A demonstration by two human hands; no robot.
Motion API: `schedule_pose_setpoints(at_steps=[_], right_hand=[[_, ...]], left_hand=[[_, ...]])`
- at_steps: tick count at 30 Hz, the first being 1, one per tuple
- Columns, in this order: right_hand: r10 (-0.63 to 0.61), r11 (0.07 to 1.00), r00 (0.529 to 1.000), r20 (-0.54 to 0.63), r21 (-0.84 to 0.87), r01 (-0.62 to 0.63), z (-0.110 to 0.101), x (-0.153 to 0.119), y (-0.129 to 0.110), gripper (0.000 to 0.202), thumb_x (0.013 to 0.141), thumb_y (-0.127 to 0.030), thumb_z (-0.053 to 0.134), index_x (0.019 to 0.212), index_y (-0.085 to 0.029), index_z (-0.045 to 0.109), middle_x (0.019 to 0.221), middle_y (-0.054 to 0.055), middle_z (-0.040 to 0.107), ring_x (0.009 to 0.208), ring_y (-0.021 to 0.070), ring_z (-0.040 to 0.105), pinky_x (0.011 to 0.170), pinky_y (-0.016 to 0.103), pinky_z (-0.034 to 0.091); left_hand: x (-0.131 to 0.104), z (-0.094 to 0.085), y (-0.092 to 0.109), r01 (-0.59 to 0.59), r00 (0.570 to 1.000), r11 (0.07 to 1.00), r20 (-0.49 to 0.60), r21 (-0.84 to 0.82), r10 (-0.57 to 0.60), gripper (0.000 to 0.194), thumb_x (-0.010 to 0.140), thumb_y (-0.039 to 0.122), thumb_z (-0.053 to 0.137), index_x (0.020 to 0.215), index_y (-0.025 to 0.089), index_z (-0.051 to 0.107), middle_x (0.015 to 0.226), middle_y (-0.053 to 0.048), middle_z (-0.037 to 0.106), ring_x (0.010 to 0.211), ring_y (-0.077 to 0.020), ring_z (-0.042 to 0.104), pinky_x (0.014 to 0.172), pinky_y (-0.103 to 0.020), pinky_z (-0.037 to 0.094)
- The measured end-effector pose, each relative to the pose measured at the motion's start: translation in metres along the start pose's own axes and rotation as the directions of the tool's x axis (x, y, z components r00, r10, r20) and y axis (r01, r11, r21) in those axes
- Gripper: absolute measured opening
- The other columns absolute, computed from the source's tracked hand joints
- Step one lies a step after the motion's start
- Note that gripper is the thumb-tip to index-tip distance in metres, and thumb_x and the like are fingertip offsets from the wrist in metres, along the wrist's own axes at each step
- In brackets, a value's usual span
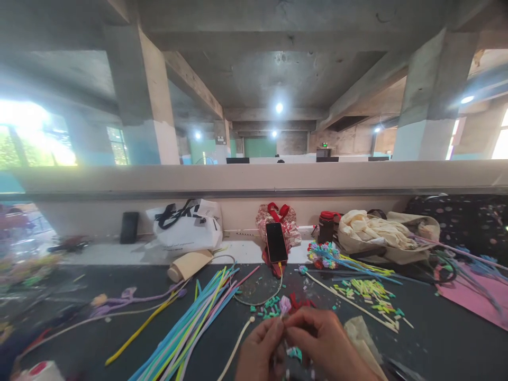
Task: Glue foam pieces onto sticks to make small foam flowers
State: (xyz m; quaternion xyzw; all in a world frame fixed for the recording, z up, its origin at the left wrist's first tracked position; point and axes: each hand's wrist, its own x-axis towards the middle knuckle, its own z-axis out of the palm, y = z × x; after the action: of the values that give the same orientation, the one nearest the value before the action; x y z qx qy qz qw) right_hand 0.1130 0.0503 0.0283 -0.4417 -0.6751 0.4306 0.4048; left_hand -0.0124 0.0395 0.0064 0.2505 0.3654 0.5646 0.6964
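Note:
My left hand point(260, 347) and my right hand point(319, 338) meet low in the middle of the head view, both closed in a pinch. A small pale purple flower point(284, 305) sticks up from between their fingertips; the part inside the fingers is hidden. Around the hands lie short teal cut pieces point(272, 306) and a red fuzzy strip point(300, 302). A thin cream stem point(237, 346) with a knob at its top lies just left of my left hand. Further left is a bundle of long coloured pipe cleaners point(194, 323).
A phone point(276, 242) with a charging cable leans on a red-patterned bag point(289, 219). Behind stand a white bag point(188, 233), a dark bottle point(326, 227) and a beige cloth bag point(373, 238). Finished flowers point(323, 254) and yellow-green cut pieces point(367, 293) lie to the right.

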Motion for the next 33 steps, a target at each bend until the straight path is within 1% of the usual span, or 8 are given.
schedule_pose_setpoints(at_steps=[4, 8, 12, 14, 17, 20, 26, 33], right_hand=[[-0.043, 0.998, 0.998, -0.037, 0.039, 0.045, -0.006, -0.001, 0.005, 0.010, 0.069, -0.019, 0.057, 0.069, -0.019, 0.067, 0.056, -0.002, 0.060, 0.047, 0.0099, 0.050, 0.043, 0.017, 0.039], [0.037, 0.984, 0.995, -0.092, 0.179, -0.020, -0.006, 0.010, 0.002, 0.011, 0.065, -0.022, 0.061, 0.075, -0.018, 0.064, 0.062, -0.001, 0.062, 0.053, 0.0121, 0.054, 0.045, 0.020, 0.041], [0.160, 0.926, 0.987, -0.007, 0.348, -0.148, 0.005, 0.019, -0.001, 0.012, 0.062, -0.025, 0.064, 0.068, -0.015, 0.060, 0.048, -0.005, 0.055, 0.038, 0.0067, 0.044, 0.034, 0.015, 0.030], [0.175, 0.874, 0.984, 0.024, 0.457, -0.167, 0.012, 0.019, 0.000, 0.016, 0.060, -0.027, 0.067, 0.065, -0.015, 0.058, 0.043, -0.007, 0.052, 0.034, 0.0047, 0.041, 0.033, 0.014, 0.027], [0.161, 0.762, 0.986, 0.037, 0.630, -0.148, 0.020, 0.016, 0.004, 0.022, 0.057, -0.029, 0.072, 0.065, -0.015, 0.058, 0.046, -0.006, 0.055, 0.038, 0.0053, 0.047, 0.037, 0.015, 0.032], [0.137, 0.650, 0.986, 0.094, 0.742, -0.161, 0.026, 0.014, 0.006, 0.025, 0.056, -0.030, 0.074, 0.067, -0.015, 0.058, 0.049, -0.005, 0.056, 0.038, 0.0073, 0.049, 0.038, 0.017, 0.036], [0.154, 0.480, 0.982, 0.111, 0.860, -0.173, 0.036, 0.014, 0.008, 0.030, 0.051, -0.030, 0.077, 0.070, -0.016, 0.058, 0.049, -0.005, 0.057, 0.039, 0.0095, 0.050, 0.036, 0.019, 0.036], [0.186, 0.411, 0.975, 0.121, 0.892, -0.189, 0.044, 0.017, 0.016, 0.030, 0.051, -0.029, 0.077, 0.071, -0.017, 0.059, 0.050, -0.005, 0.058, 0.040, 0.0093, 0.051, 0.036, 0.018, 0.033]], left_hand=[[-0.007, 0.005, 0.005, 0.128, 0.992, 0.983, 0.030, -0.128, -0.125, 0.033, 0.053, 0.039, 0.073, 0.059, 0.014, 0.053, 0.042, 0.008, 0.040, 0.033, -0.0012, 0.033, 0.036, -0.013, 0.026], [-0.010, 0.010, 0.008, 0.179, 0.980, 0.969, 0.116, -0.172, -0.160, 0.034, 0.052, 0.039, 0.074, 0.059, 0.014, 0.053, 0.041, 0.008, 0.039, 0.032, 0.0005, 0.032, 0.034, -0.011, 0.024], [-0.005, 0.007, 0.003, 0.092, 0.994, 0.984, 0.072, -0.150, -0.082, 0.036, 0.048, 0.040, 0.076, 0.061, 0.015, 0.055, 0.039, 0.008, 0.042, 0.029, 0.0012, 0.031, 0.033, -0.010, 0.023], [-0.003, 0.005, 0.001, 0.027, 0.999, 0.993, 0.021, -0.112, -0.025, 0.035, 0.047, 0.039, 0.077, 0.064, 0.016, 0.057, 0.040, 0.007, 0.046, 0.029, 0.0004, 0.034, 0.033, -0.010, 0.024], [-0.003, 0.005, 0.001, -0.053, 0.997, 0.996, -0.056, -0.075, 0.049, 0.037, 0.044, 0.037, 0.079, 0.067, 0.015, 0.059, 0.043, 0.005, 0.052, 0.034, -0.0025, 0.042, 0.035, -0.011, 0.029], [-0.007, 0.008, 0.003, -0.124, 0.987, 0.992, -0.103, -0.020, 0.122, 0.036, 0.043, 0.040, 0.078, 0.064, 0.015, 0.060, 0.040, 0.005, 0.051, 0.033, -0.0034, 0.041, 0.036, -0.013, 0.028], [-0.010, 0.010, 0.006, -0.282, 0.919, 0.926, -0.206, 0.251, 0.336, 0.037, 0.044, 0.047, 0.074, 0.062, 0.016, 0.062, 0.040, 0.006, 0.050, 0.034, -0.0058, 0.039, 0.037, -0.017, 0.032], [-0.007, 0.007, 0.006, -0.282, 0.901, 0.878, -0.208, 0.386, 0.381, 0.037, 0.050, 0.048, 0.070, 0.067, 0.016, 0.062, 0.040, 0.006, 0.047, 0.036, -0.0078, 0.037, 0.039, -0.019, 0.034]])
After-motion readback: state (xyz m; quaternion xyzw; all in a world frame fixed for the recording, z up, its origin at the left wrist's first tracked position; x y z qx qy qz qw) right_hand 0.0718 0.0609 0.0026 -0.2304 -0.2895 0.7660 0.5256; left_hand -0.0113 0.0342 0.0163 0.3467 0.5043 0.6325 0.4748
